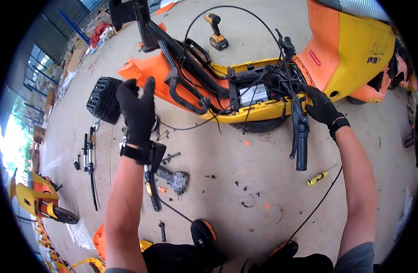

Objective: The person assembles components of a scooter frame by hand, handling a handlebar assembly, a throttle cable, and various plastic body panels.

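Observation:
My left hand (137, 109), in a black glove, is raised in front of the scooter's orange front panel (150, 68). Its thumb and fingers are apart, with nothing visible between them. My right hand (322, 107), also gloved, reaches to the yellow body edge beside a bundle of black cables (284, 82). Its thumb and forefinger are spread, and the fingertips touch or nearly touch the cables. Just left of that hand, a detached handlebar with a black grip (301, 152) and brake lever hangs over the side. The scooter's open floor compartment (253, 94) shows a silver box among wires.
A cordless drill (216, 32) stands beyond the scooter. A black crate-like part (103, 100), fork tubes (90, 159) and a grey impact driver (176, 180) are at left. A yellow screwdriver (320, 176) and scattered screws lie nearer. Another scooter (36, 195) stands far left. A long cable loops near my feet.

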Demonstrator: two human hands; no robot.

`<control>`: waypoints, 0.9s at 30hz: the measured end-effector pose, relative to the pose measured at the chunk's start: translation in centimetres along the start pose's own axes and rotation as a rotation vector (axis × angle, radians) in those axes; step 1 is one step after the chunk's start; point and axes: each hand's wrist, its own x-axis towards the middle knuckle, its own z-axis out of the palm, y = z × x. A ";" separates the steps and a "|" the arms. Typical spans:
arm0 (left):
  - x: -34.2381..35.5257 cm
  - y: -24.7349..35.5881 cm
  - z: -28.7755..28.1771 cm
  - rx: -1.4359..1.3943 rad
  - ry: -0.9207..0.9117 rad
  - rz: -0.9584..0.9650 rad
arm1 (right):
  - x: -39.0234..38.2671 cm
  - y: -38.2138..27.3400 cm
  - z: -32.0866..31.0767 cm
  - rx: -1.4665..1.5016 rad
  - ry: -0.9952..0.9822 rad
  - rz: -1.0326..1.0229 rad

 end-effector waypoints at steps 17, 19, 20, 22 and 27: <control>-0.6 1.0 5.8 -1.112 -0.663 -0.921 | -2.5 -25.3 8.2 0.416 -0.412 0.012; -2.4 2.2 7.0 -1.129 -0.695 -0.936 | -4.1 -21.0 14.2 0.653 -0.521 0.679; -3.4 1.5 8.4 -1.141 -0.754 -1.004 | -5.0 -18.9 16.0 0.871 -0.380 1.060; -2.5 2.0 6.9 -1.125 -0.664 -1.029 | -3.9 -18.9 19.0 1.229 -0.008 1.435; -2.1 2.0 6.9 -0.921 -0.456 -0.870 | -1.8 -18.0 24.2 1.470 0.181 1.489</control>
